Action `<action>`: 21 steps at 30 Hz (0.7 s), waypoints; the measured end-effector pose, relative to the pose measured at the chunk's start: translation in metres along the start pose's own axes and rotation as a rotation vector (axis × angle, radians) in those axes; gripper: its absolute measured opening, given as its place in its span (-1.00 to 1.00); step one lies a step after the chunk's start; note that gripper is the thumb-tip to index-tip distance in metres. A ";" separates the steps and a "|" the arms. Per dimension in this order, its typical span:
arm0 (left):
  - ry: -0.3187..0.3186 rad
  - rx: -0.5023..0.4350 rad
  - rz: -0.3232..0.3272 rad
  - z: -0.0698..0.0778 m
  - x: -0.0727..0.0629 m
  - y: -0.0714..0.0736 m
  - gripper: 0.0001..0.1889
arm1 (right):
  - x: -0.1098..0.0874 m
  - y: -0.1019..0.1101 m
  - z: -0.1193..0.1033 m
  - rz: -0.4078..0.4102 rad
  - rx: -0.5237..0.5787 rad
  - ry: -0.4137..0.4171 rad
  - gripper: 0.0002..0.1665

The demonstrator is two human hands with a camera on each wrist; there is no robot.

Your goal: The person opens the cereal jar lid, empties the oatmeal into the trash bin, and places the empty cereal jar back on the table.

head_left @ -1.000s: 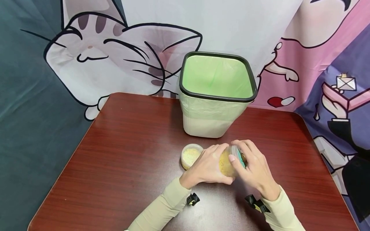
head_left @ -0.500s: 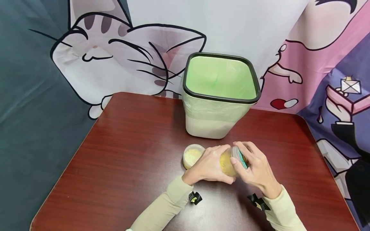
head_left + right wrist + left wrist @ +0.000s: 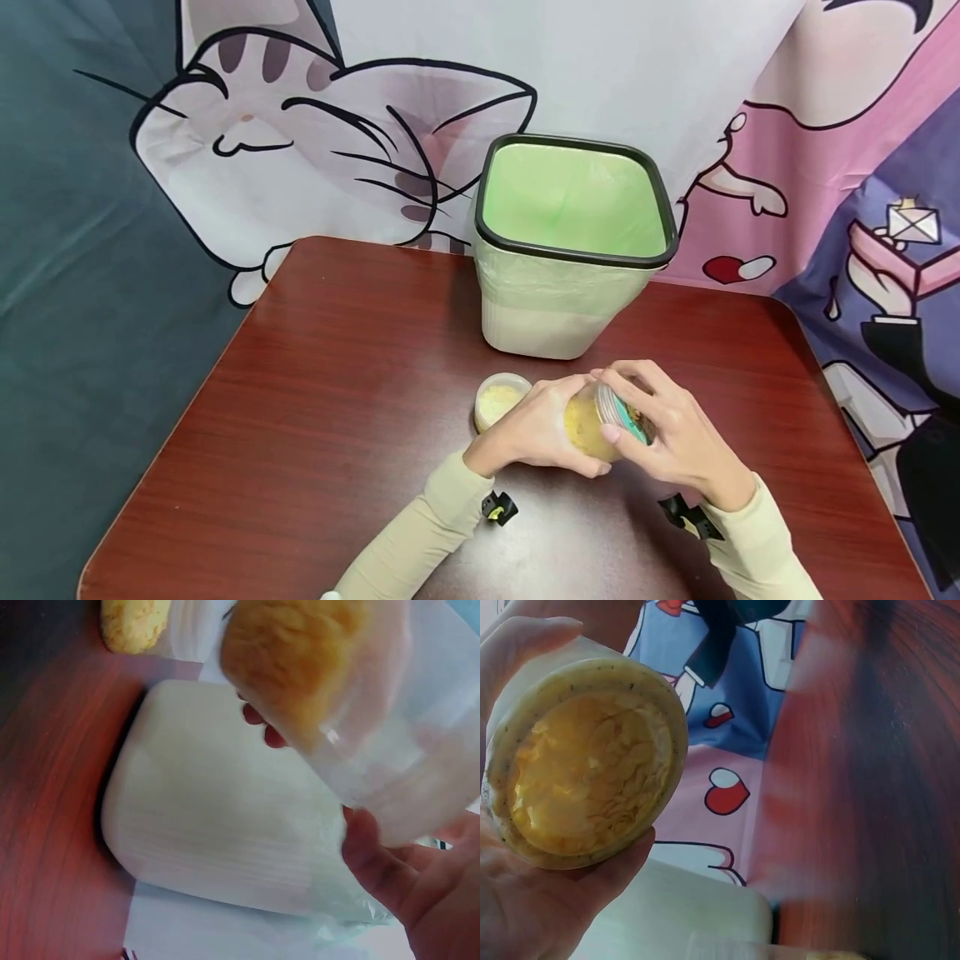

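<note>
My left hand (image 3: 534, 427) wraps round the body of a clear plastic jar (image 3: 583, 427) with yellow flaky contents. The jar lies tilted above the table, its base turned to the left; that round base (image 3: 592, 772) fills much of the left wrist view. My right hand (image 3: 678, 429) grips the jar's ribbed lid (image 3: 606, 406), which has a teal and brown top, with thumb and fingers on either side. In the right wrist view the yellow contents (image 3: 292, 652) sit toward the base end. Beside my left hand, a second clear jar (image 3: 501, 402) with pale yellow contents stands on the table.
A white bin (image 3: 555, 325) with a black rim and a pale green liner stands behind the jars. The reddish-brown tabletop (image 3: 337, 375) has rounded far corners. A cartoon-printed cloth (image 3: 600, 67) hangs behind it.
My right hand has shifted slightly right on the lid, its fingers spread a little differently. More of the lid's top now shows. The left hand keeps its grip, and the standing jar stays put.
</note>
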State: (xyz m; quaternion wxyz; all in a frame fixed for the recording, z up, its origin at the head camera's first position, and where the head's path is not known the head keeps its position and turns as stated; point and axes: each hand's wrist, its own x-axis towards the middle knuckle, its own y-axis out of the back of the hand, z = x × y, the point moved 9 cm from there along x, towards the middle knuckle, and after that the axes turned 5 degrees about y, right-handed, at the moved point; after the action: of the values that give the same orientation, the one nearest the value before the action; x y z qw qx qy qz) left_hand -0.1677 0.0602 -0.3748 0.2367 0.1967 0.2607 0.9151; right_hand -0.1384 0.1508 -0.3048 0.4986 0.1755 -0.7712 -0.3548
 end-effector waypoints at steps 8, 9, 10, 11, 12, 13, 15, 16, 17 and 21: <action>0.004 -0.043 -0.019 -0.006 -0.001 0.002 -0.13 | 0.002 -0.003 -0.002 -0.074 0.089 0.016 -0.40; 0.001 -0.036 -0.017 -0.006 -0.001 0.003 -0.12 | 0.002 -0.004 -0.002 -0.082 0.092 0.013 -0.39; -0.004 -0.024 -0.016 -0.005 -0.001 0.003 -0.11 | 0.002 -0.004 -0.002 -0.090 0.093 0.009 -0.38; -0.006 -0.010 -0.014 -0.004 -0.002 0.003 -0.10 | 0.001 -0.003 -0.002 -0.093 0.097 0.006 -0.37; -0.009 0.003 -0.013 -0.003 -0.002 0.003 -0.10 | 0.001 -0.003 -0.002 -0.098 0.099 0.000 -0.36; -0.012 0.013 -0.011 -0.002 -0.002 0.003 -0.09 | 0.001 -0.002 -0.002 -0.103 0.099 -0.007 -0.36; -0.018 0.035 -0.006 0.000 -0.002 0.004 -0.07 | 0.000 -0.001 -0.001 -0.118 0.098 -0.031 -0.35; -0.023 0.054 -0.003 0.002 -0.002 0.004 -0.07 | -0.001 -0.001 0.000 -0.130 0.095 -0.050 -0.33; -0.029 0.072 0.001 0.003 -0.003 0.004 -0.08 | -0.002 -0.001 0.002 -0.146 0.085 -0.081 -0.32; -0.059 0.144 0.035 0.008 -0.003 0.006 -0.17 | -0.007 -0.003 0.013 -0.226 0.055 -0.253 -0.22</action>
State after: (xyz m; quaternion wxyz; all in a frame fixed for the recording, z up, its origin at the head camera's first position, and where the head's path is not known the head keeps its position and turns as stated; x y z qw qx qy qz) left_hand -0.1637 0.0574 -0.3657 0.2135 0.2447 0.3152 0.8917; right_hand -0.1472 0.1581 -0.3150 0.3497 0.2286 -0.8125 -0.4065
